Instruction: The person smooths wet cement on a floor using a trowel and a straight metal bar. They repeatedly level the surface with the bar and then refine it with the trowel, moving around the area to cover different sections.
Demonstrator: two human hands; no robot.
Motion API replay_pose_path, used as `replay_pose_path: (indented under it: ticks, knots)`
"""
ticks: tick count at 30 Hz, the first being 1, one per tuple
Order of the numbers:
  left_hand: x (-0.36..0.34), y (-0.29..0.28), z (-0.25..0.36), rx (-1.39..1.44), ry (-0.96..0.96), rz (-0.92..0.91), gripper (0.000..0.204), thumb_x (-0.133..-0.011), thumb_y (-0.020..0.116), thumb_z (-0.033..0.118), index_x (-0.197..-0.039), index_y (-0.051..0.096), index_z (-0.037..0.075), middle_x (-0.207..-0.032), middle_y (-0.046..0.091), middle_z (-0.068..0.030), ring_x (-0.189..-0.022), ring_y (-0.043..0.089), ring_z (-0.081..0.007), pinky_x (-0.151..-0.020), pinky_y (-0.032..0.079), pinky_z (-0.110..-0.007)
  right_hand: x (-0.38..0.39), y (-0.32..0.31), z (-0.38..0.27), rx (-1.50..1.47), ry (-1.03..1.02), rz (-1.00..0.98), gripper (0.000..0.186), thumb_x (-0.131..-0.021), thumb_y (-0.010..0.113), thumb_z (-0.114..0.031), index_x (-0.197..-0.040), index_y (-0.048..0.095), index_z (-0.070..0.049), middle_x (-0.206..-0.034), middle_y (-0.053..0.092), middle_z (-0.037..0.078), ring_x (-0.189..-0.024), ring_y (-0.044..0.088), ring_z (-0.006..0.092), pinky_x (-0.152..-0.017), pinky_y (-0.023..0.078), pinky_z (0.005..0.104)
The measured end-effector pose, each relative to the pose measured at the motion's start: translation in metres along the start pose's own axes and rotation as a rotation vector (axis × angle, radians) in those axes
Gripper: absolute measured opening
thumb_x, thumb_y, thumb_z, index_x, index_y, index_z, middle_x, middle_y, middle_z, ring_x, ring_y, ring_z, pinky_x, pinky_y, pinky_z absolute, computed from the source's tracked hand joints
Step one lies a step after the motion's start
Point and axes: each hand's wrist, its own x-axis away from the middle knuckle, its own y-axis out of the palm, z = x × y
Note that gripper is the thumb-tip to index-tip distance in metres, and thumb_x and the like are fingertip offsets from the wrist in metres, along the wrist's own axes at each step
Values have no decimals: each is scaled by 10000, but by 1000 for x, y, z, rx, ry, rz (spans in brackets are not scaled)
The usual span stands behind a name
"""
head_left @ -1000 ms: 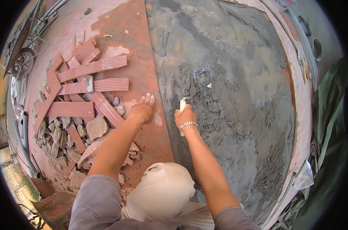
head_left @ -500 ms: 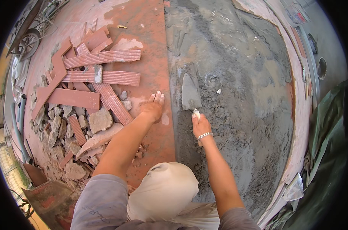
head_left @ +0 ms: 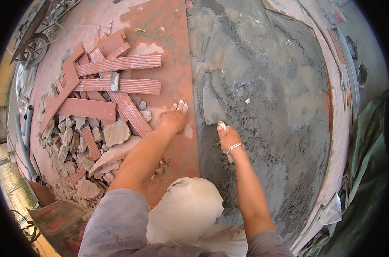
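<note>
My right hand is wrapped round the pale handle of a pointed trowel. The trowel's grey blade points away from me and lies at the surface of the wet grey mortar, close to its left edge. My left hand rests flat with fingers stretched out on the reddish floor, just left of the mortar's straight edge. Nothing is held in it. Rough, crumbly mortar lies right of the trowel and nearer my knee, while smoother wet patches spread farther off.
Broken red tile strips and stone rubble are heaped on the left. A wheelbarrow wheel stands at the far left, above grey pipes. Dark green sheeting bunches along the right side.
The trowel blade has tilted, so less of its face shows, and mortar touches its right edge. My left hand stays planted on the floor. The whole view has shifted slightly.
</note>
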Motion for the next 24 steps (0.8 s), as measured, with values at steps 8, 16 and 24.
replay_pose_path:
  ticks: [8, 16, 24]
  knots:
    - [-12, 9, -4, -13, 22, 5, 816, -905, 490, 88, -1602, 69, 43, -1680, 64, -148, -1528, 208, -306, -1205, 276, -476, -12, 0, 7, -38, -5, -69, 536, -994, 474, -440, -1137, 601, 60, -1091, 666, 319, -1062, 629, 474, -933, 491, 501]
    - [-10, 8, 1, -169, 23, -10, 725, -964, 430, 148, -1599, 97, 41, -1679, 58, -150, -1524, 213, -323, -1200, 292, -463, 53, 19, 45, 179, -54, -95, 490, -1011, 473, -428, -1159, 563, 30, -1061, 683, 299, -1038, 649, 459, -913, 504, 511]
    - [-10, 5, 5, -103, 38, 4, 821, -899, 498, 125, -1597, 74, 38, -1672, 74, -179, -1524, 198, -351, -1218, 235, -503, 118, 36, 99, 157, 46, -181, 478, -1013, 477, -440, -1143, 557, 12, -1037, 698, 279, -1002, 671, 440, -885, 515, 522]
